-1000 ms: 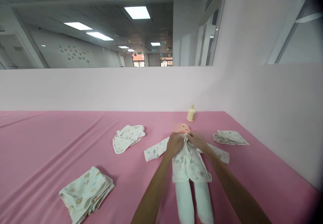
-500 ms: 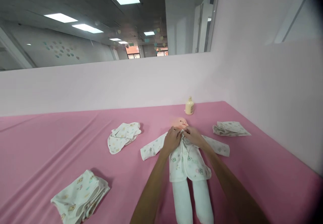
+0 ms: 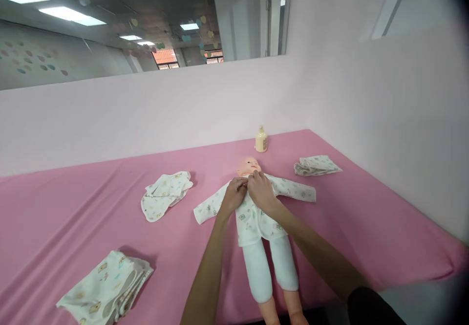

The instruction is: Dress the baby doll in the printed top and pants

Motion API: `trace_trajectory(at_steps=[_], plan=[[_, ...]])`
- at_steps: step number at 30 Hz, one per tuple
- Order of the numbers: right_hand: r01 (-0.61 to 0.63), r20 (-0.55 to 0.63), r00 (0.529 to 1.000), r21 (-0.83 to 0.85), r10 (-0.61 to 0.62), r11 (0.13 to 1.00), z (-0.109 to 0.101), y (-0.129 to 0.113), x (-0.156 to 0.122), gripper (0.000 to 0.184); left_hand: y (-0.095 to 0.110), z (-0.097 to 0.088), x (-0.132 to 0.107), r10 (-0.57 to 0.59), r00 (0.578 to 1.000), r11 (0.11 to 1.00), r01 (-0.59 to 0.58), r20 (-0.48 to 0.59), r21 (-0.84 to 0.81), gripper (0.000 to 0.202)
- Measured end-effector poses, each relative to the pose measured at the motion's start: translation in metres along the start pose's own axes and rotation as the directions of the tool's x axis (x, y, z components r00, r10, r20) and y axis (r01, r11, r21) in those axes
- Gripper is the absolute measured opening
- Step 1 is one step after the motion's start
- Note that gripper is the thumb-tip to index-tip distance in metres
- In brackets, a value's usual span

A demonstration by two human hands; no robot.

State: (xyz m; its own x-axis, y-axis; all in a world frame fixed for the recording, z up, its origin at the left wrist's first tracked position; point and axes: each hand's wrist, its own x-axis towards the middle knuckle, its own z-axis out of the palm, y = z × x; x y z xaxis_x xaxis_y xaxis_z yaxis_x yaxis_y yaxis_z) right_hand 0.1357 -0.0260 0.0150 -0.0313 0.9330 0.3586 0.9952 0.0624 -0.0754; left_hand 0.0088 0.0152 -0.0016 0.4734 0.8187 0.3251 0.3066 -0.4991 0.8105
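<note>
A baby doll (image 3: 249,165) lies face up on the pink-covered table, its feet toward me. It wears a white printed baby jacket (image 3: 252,220) with the sleeves spread wide, and plain white trousers (image 3: 257,271). At the jacket's neck, just below the doll's chin, my left hand (image 3: 234,194) pinches the collar edge. Close beside it, my right hand (image 3: 261,189) is also closed on the jacket's neckline, its back toward me. Both sets of fingertips nearly meet, and they hide the fastening between them.
A cream pump bottle (image 3: 261,140) stands behind the doll's head. Folded printed cloth (image 3: 317,165) lies at the right, a small printed garment (image 3: 165,195) at the left, and a folded stack (image 3: 106,288) at the near left. Walls border the pink table (image 3: 91,203) behind and at right.
My view has tilted down and turned right, so the doll's lower legs now show. My right hand has shifted over the collar toward my left hand. Both hands remain at the neckline.
</note>
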Motion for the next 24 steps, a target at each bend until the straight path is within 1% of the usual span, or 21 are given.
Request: trace_trajectory(at_steps=[3, 6, 8, 9, 11, 12, 13, 14, 16, 18, 19, 21, 24], plan=[[0.058, -0.079, 0.995, -0.025, -0.060, 0.998, 0.007, -0.007, -0.017, 0.028, -0.002, -0.003, -0.002, -0.069, 0.998, 0.997, 0.069, -0.007, -0.046, 0.037], [0.061, -0.155, 0.986, 0.019, -0.057, 0.998, 0.012, -0.007, -0.026, 0.026, -0.006, -0.003, -0.002, -0.082, 0.996, 0.996, 0.081, -0.021, -0.048, 0.034], [0.095, -0.171, 0.982, 0.115, -0.075, 0.989, 0.012, 0.002, -0.024, 0.027, -0.006, -0.002, -0.004, -0.084, 0.996, 0.996, 0.082, -0.031, -0.046, 0.033], [0.092, -0.153, 0.986, 0.168, -0.067, 0.981, 0.012, 0.012, -0.021, 0.028, -0.005, -0.002, -0.006, -0.092, 0.994, 0.995, 0.090, -0.050, -0.051, 0.033], [0.010, -0.077, 0.997, 0.238, 0.009, 0.971, 0.009, 0.045, -0.013, 0.032, -0.001, -0.003, -0.017, -0.107, 0.988, 0.993, 0.100, -0.109, -0.063, 0.033], [-0.139, -0.028, 0.989, 0.208, 0.148, 0.968, 0.008, 0.066, -0.009, 0.034, 0.002, -0.004, -0.026, -0.107, 0.985, 0.993, 0.098, -0.135, -0.067, 0.034], [-0.242, -0.028, 0.968, 0.170, 0.250, 0.955, 0.006, 0.091, -0.005, 0.037, 0.005, -0.005, -0.036, -0.103, 0.983, 0.993, 0.093, -0.153, -0.070, 0.035], [-0.306, -0.033, 0.949, 0.139, 0.313, 0.942, 0.005, 0.116, -0.003, 0.037, 0.008, -0.007, -0.048, -0.099, 0.983, 0.994, 0.089, -0.158, -0.071, 0.035], [-0.381, -0.028, 0.923, 0.082, 0.384, 0.921, 0.005, 0.166, -0.004, 0.040, 0.016, -0.011, -0.072, -0.113, 0.984, 0.992, 0.103, -0.138, -0.078, 0.036], [-0.406, 0.018, 0.914, 0.039, 0.405, 0.913, 0.008, 0.204, -0.010, 0.045, 0.022, -0.014, -0.094, -0.148, 0.982, 0.988, 0.139, -0.121, -0.073, 0.035], [-0.409, 0.049, 0.912, 0.026, 0.408, 0.912, 0.010, 0.218, -0.015, 0.043, 0.025, -0.015, -0.104, -0.158, 0.981, 0.986, 0.151, -0.115, -0.064, 0.035], [-0.416, 0.090, 0.906, 0.012, 0.413, 0.909, 0.015, 0.236, -0.023, 0.034, 0.030, -0.018, -0.117, -0.167, 0.981, 0.986, 0.164, -0.101, -0.039, 0.034], [-0.433, 0.080, 0.899, 0.013, 0.431, 0.901, 0.014, 0.248, -0.026, 0.018, 0.038, -0.022, -0.125, -0.146, 0.987, 0.989, 0.147, -0.068, 0.006, 0.033]])
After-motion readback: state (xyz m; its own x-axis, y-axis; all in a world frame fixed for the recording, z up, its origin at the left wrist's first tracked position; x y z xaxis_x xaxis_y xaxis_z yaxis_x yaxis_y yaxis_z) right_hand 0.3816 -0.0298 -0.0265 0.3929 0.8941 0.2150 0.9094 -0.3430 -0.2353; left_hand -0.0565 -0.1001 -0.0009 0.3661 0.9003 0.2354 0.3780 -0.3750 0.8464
